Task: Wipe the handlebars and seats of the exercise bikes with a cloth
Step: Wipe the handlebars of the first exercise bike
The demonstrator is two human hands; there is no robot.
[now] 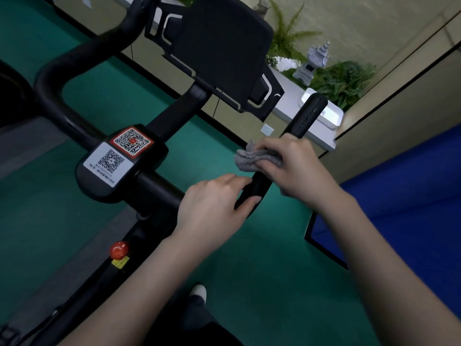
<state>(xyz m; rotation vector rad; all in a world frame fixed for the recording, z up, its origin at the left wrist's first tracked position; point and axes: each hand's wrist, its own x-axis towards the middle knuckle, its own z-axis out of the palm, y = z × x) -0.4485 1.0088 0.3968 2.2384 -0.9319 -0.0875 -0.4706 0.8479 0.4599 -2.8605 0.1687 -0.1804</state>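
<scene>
A black exercise bike handlebar [82, 56] curves across the view, with its right grip [308, 113] pointing up and away. My right hand [296, 168] grips a crumpled grey cloth [252, 158] wrapped round the right grip's middle. My left hand [214, 203] holds the bar at the bend just below the cloth, thumb over the bar. A centre block with two QR stickers [119, 156] sits on the stem. The black screen mount [224, 46] stands behind. No seat is in view.
A red knob [119, 248] sits on the frame below the stem. The floor is green [262, 270], with a blue mat [411, 196] at the right. A white ledge with plants and a stone lantern [311, 63] runs behind. A shoe tip [199, 292] shows below.
</scene>
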